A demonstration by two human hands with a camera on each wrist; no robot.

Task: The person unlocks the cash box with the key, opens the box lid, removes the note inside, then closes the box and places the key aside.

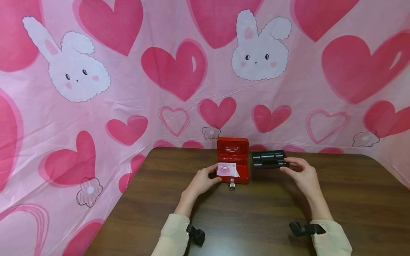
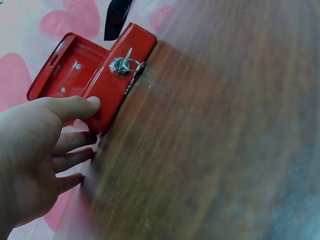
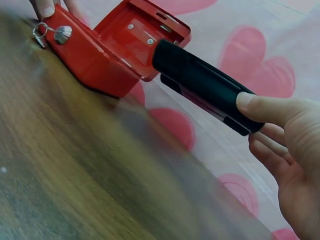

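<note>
A small red metal cash box (image 1: 233, 160) stands open at the far middle of the brown table (image 1: 256, 213), lid up, with a pink and white card (image 1: 227, 169) inside. A key on a ring (image 1: 231, 184) hangs in its front lock (image 2: 121, 65). My left hand (image 1: 205, 179) holds the box's front left corner, thumb (image 2: 80, 106) on the front face. My right hand (image 1: 299, 171) grips a black plastic tray insert (image 1: 269, 159) lifted just right of the box; thumb (image 3: 260, 107) on its top edge, the tray (image 3: 202, 82) tilted beside the lid (image 3: 145, 37).
A pink cloth with hearts and white bunnies (image 1: 179, 71) covers the wall behind the table and hangs down on both sides. Black wrist camera mounts (image 1: 196, 234) sit at both cream sleeves. Bare wood lies between me and the box.
</note>
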